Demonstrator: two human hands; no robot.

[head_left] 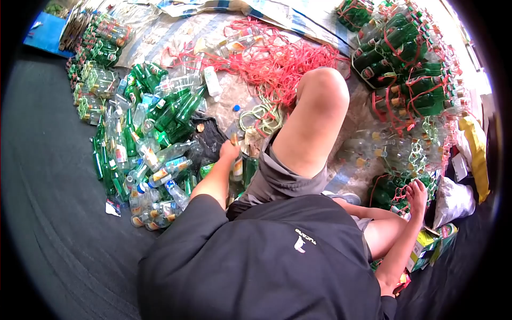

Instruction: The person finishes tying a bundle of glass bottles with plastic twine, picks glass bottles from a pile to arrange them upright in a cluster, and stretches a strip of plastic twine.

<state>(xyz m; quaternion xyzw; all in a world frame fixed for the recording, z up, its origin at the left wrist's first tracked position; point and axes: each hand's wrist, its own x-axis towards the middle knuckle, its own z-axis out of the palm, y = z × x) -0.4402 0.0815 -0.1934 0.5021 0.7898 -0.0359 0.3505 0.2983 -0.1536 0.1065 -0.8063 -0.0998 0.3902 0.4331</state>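
My left hand point(229, 151) is closed round the neck of a clear glass bottle point(237, 169) with a gold top, which stands beside my thigh. Right next to it is a green glass bottle point(249, 169). Left of that hand lies a heap of loose bottles, green glass ones point(178, 112) and clear ones with labels point(170, 169). On the other side, my right hand point(417, 197) is raised with its fingers loosely bent and apart, and I see nothing in it. It is close to a bundle of green bottles point(384, 191) tied with pale green and pink string.
Red plastic string point(266, 58) lies tangled on the ground sheet, with a pale green string coil point(261, 118) nearer. Tied bottle bundles point(421, 80) stand stacked at right, more point(101, 74) at far left. A white sack point(453, 202) and a green-yellow carton point(426, 248) lie right.
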